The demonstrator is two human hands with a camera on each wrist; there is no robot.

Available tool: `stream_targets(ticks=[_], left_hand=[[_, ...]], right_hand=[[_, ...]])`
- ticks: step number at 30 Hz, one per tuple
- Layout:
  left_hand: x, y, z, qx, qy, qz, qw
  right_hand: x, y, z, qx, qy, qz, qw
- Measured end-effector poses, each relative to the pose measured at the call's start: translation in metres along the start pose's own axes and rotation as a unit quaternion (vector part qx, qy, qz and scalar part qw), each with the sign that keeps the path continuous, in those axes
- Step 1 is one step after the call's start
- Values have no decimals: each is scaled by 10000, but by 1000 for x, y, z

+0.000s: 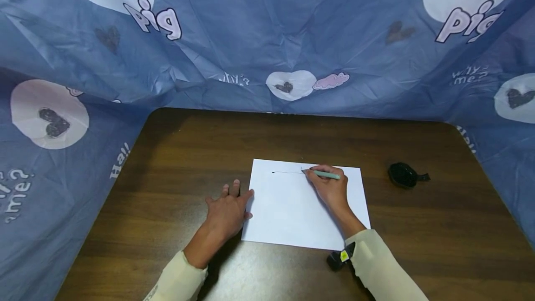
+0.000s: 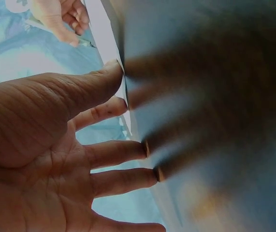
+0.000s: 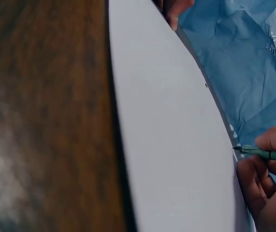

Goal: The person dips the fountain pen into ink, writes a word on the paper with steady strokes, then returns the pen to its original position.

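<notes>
A white sheet of paper [image 1: 292,212] lies on the wooden table, with a thin dark line [image 1: 287,172] drawn near its top and a short upright stroke at the line's right end. My right hand [image 1: 332,188] pinches a light green pen [image 1: 328,174], its dark tip at that end of the line. In the right wrist view the pen [image 3: 258,152] shows its pointed nib close over the paper [image 3: 171,121]. My left hand [image 1: 227,212] rests at the paper's left edge with fingers spread. The left wrist view shows the thumb [image 2: 96,87] and fingertips down at the edge and tabletop.
A small dark green object with a short tail [image 1: 403,175] lies on the table [image 1: 422,226] to the right of the paper. Behind the table and at both sides hangs a blue printed cloth [image 1: 234,27]. A black wrist device [image 1: 337,260] sits at my right cuff.
</notes>
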State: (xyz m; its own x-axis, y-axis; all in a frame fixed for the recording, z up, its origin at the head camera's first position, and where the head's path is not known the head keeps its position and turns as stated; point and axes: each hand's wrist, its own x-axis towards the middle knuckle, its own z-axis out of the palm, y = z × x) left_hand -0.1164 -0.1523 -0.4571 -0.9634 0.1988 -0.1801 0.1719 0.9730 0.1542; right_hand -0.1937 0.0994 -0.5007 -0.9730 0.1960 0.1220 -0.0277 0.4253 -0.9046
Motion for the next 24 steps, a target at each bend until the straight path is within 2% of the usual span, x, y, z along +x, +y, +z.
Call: stream_targets(ticks=[10,16,24], left_hand=[[1,1,0,-152,-88,-45,9998],[0,0,1,-167,4,5,9999],[0,-3,1,-230,-5,28,9997]], right_hand=[[-5,1,-2,116,-150,-19,9998],[-9,-1,-1,18,-249,-36,9997],[-17,-2,-1,149,-426,-61,9990]])
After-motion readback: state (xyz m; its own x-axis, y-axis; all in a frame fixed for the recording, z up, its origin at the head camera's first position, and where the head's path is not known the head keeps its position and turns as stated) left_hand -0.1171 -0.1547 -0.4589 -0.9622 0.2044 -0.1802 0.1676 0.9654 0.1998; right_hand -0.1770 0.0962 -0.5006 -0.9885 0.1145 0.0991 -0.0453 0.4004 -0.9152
